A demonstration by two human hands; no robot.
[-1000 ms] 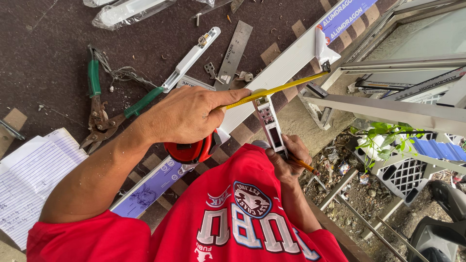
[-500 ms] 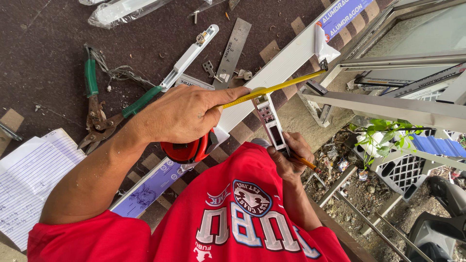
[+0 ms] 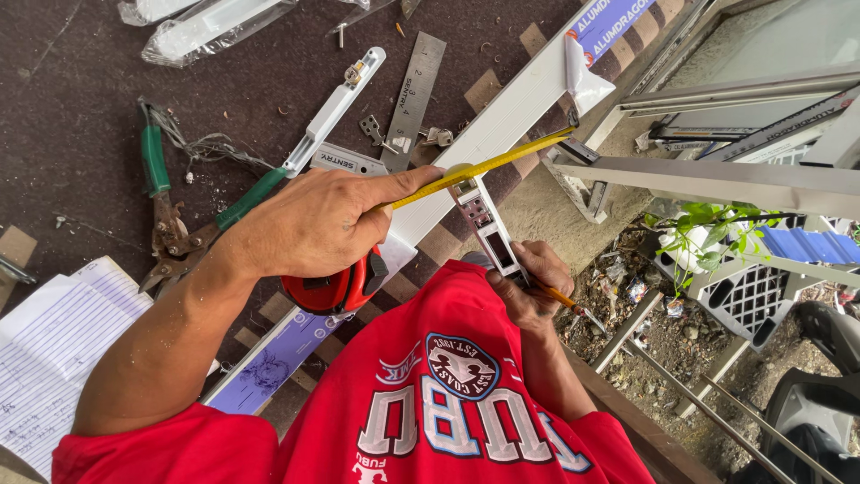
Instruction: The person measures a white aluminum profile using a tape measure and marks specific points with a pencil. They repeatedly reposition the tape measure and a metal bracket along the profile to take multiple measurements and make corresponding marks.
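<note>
Under the curled fingers (image 3: 358, 235) of the left hand (image 3: 313, 224): red plastic tape measure case with black trim (image 3: 333, 285), gripped from above, its lower half visible below the palm and its upper half hidden by the hand. Left thumb extended, pressing the yellow steel tape blade (image 3: 484, 166) just past the thumb tip; blade runs out from the fingers to the far edge of the long white aluminium window profile (image 3: 502, 134), where its hooked end is too small to make out.

Beside the right hand (image 3: 530, 285): narrow white metal hardware strip with dark slots (image 3: 488, 229), upright against the fingers, lower end hidden behind them. Right fingers closed around an orange pencil (image 3: 563, 299), its tip projecting beyond the knuckles; whether they also clasp the strip cannot be told.

Beyond the left knuckles, on the dark brown worktop (image 3: 72, 108): green-handled tin snips (image 3: 179, 211), one handle partly covered by the wrist; flat steel ruler (image 3: 410, 99); white slotted bar (image 3: 333, 109); small loose metal fittings (image 3: 376, 133). Plastic-wrapped white pieces (image 3: 206, 27) cut off by the upper edge.

Near the left forearm: lined paper notebook (image 3: 54, 350), cut off at the frame's left edge. Red printed shirt (image 3: 430, 394) fills the foreground, hiding the profile's near end.
</note>
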